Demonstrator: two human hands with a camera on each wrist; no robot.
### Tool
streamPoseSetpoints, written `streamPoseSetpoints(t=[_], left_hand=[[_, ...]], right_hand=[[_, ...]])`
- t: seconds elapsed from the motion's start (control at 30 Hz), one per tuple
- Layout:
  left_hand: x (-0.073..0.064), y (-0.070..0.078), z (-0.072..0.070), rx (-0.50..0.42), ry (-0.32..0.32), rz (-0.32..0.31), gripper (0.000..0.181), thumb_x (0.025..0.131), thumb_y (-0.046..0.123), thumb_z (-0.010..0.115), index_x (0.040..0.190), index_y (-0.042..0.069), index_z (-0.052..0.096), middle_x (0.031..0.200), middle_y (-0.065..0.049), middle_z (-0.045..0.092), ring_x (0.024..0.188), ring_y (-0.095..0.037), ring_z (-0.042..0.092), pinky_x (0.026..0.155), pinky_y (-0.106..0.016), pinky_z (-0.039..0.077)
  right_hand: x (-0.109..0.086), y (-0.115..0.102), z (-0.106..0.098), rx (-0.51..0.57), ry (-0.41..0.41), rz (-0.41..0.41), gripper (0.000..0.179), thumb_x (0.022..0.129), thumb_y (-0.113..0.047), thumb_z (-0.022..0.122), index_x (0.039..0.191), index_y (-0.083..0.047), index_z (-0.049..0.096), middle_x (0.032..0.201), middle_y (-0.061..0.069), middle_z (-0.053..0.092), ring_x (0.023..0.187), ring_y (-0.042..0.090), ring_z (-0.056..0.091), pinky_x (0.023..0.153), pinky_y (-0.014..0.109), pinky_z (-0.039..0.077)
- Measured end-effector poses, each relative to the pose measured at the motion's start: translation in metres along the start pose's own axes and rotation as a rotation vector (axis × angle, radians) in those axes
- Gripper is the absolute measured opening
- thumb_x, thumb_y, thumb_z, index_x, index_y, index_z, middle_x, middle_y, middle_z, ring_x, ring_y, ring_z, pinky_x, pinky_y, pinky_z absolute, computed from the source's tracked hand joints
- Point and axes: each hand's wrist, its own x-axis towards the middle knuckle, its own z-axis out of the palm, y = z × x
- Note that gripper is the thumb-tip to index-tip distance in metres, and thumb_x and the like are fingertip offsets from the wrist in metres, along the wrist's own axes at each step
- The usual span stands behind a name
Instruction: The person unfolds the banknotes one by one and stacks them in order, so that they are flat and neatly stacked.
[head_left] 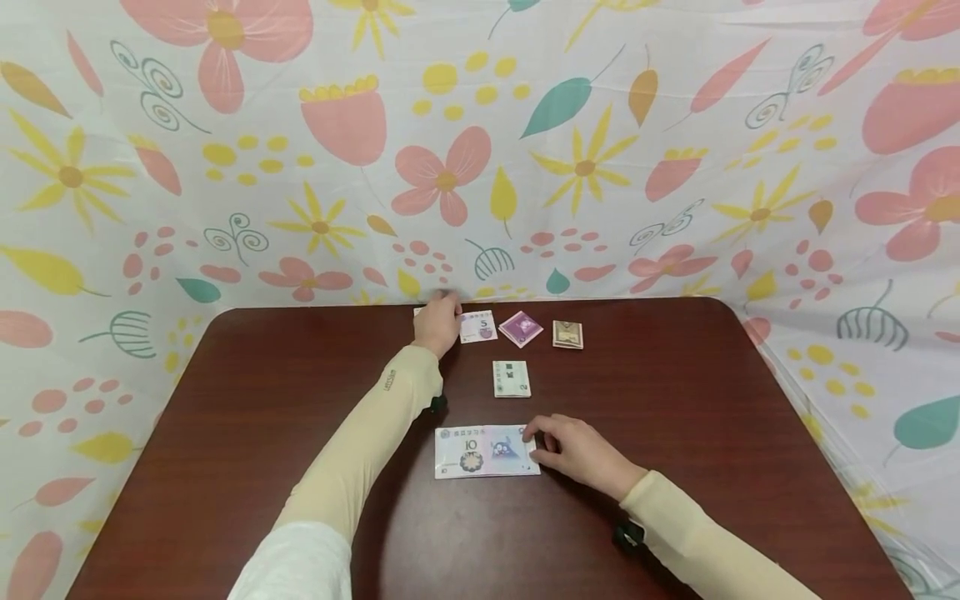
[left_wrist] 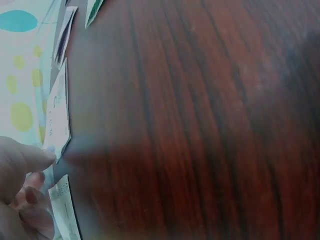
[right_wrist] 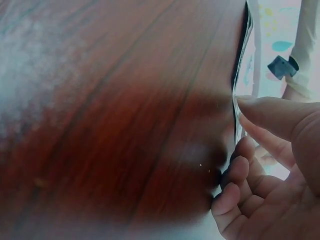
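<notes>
At the table's back edge, my left hand [head_left: 438, 323] is at the left end of a pale purple 5 banknote [head_left: 478, 327]. In the left wrist view, thumb and finger meet the near corner of that 5 banknote [left_wrist: 59, 117]. Another pale folded note [left_wrist: 65, 210] lies just beside the fingers, mostly hidden by the hand in the head view. Nearer the front, my right hand [head_left: 581, 450] pinches the right edge of a light blue and pink 10 banknote [head_left: 483, 452], which lies on the table. The right wrist view shows thumb and forefinger at its edge, other fingers curled.
Right of the 5 banknote lie a folded purple note [head_left: 521, 329], turned at an angle, and a small folded brown note [head_left: 567, 334]. A folded greenish note [head_left: 512, 379] lies between the back row and the 10 banknote. A flowered cloth [head_left: 450, 167] hangs behind the brown table [head_left: 300, 367].
</notes>
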Motion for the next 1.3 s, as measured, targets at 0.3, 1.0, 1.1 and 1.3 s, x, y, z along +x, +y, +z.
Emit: streamPoseSetpoints(t=[0.3,1.0,1.1,1.3], left_hand=[[-0.010,-0.003,-0.009,-0.117,0.012,-0.019,0.009,0.104,0.019,0.065,0.109,0.011,0.067,0.098,-0.010,0.073,0.077,-0.028,0.066,0.069,-0.042,0.052],[-0.058,-0.009,-0.038,-0.434,0.073,0.081,0.012,0.102,0.017,0.068,0.105,0.008,0.076,0.117,-0.010,0.075,0.097,-0.028,0.071,0.080,-0.041,0.056],[-0.066,-0.009,-0.040,-0.439,0.078,0.109,0.010,0.101,0.016,0.069,0.104,0.008,0.076,0.109,-0.009,0.077,0.096,-0.027,0.072,0.081,-0.042,0.055],[-0.083,-0.012,-0.046,-0.470,0.053,0.136,0.009,0.102,0.015,0.068,0.104,0.010,0.075,0.103,-0.004,0.077,0.099,-0.024,0.070,0.084,-0.041,0.053]], right_hand=[[0.000,-0.003,-0.001,-0.009,-0.005,0.004,0.022,0.091,-0.008,0.078,0.108,-0.018,0.070,0.077,-0.010,0.049,0.072,0.006,0.048,0.064,0.024,0.041],[-0.002,0.000,0.001,-0.023,0.000,0.017,0.022,0.092,-0.011,0.079,0.109,-0.021,0.069,0.080,-0.008,0.049,0.073,0.006,0.046,0.063,0.025,0.040],[-0.002,0.000,0.001,-0.019,-0.009,0.030,0.022,0.092,-0.012,0.079,0.110,-0.021,0.069,0.080,-0.007,0.050,0.073,0.006,0.047,0.062,0.025,0.040],[-0.002,-0.002,0.001,-0.022,-0.005,0.021,0.022,0.092,-0.011,0.079,0.109,-0.020,0.069,0.080,-0.007,0.050,0.073,0.006,0.047,0.062,0.025,0.040]])
